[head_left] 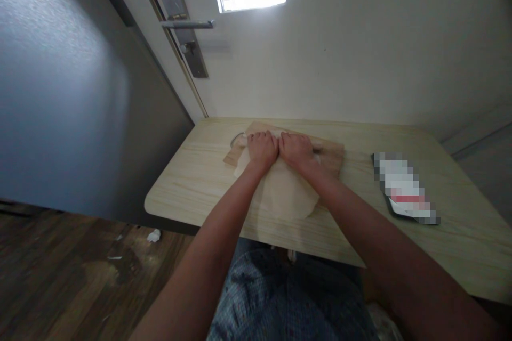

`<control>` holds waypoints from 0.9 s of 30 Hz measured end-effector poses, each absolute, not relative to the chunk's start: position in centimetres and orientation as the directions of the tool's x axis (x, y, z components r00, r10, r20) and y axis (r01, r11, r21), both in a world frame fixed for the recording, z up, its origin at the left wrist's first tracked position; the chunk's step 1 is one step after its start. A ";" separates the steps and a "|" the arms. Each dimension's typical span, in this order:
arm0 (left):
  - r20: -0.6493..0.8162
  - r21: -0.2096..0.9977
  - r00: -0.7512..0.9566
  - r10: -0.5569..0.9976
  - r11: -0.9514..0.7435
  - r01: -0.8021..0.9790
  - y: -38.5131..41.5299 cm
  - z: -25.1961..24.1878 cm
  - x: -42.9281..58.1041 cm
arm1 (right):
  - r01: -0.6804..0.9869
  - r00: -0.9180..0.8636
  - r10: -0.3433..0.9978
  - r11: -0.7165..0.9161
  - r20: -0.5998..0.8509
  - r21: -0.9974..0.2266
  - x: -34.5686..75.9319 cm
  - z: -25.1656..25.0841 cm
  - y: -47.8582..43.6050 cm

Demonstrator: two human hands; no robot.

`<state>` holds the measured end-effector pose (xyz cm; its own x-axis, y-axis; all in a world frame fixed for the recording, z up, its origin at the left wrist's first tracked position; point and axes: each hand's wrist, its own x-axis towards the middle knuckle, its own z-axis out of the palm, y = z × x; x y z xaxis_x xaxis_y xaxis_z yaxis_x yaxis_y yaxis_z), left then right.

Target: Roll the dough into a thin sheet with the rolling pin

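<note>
We press our left hand (262, 149) and right hand (296, 150), curled palms-down and touching, on a wooden rolling pin (320, 145) across thin pale rolled dough (284, 192), over a brown wooden board (334, 157) on the light wooden worktop (192, 181).

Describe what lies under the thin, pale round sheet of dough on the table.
Under the pale dough sheet lies a brown wooden board, showing at its far edges, on the light wooden table. Both hands press a rolling pin; the board's middle is covered.
</note>
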<state>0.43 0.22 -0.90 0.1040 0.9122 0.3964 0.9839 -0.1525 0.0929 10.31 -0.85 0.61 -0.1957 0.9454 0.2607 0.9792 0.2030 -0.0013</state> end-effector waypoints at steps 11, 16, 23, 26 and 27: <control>0.312 0.076 0.127 0.941 -0.158 0.984 0.9 -0.4 0.3 | 0.980 -0.183 0.957 0.195 0.224 -0.036 10.2 1.0 -0.5; 0.358 0.055 0.147 0.922 -0.178 0.982 0.8 -0.7 0.3 | 0.981 -0.187 0.963 0.191 0.194 -0.007 10.1 1.3 -0.7; 0.385 0.059 0.144 0.912 -0.180 0.982 0.6 -1.2 0.2 | 0.980 -0.173 0.936 0.195 0.307 -0.043 10.3 0.1 -0.7; 0.400 0.064 0.131 0.907 -0.170 0.983 0.7 -1.3 0.2 | 0.976 -0.190 0.927 0.214 0.323 -0.041 10.4 -0.1 -0.5; 0.409 0.065 0.128 0.903 -0.168 0.984 0.8 -1.3 0.2 | 0.976 -0.189 0.925 0.215 0.329 -0.043 10.4 -0.1 -0.4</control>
<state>0.24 0.85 -1.28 0.1278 0.9035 0.4092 0.9836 -0.1683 0.0646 10.39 -0.36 -0.10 -0.1888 0.9251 0.3295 0.9758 0.2145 -0.0431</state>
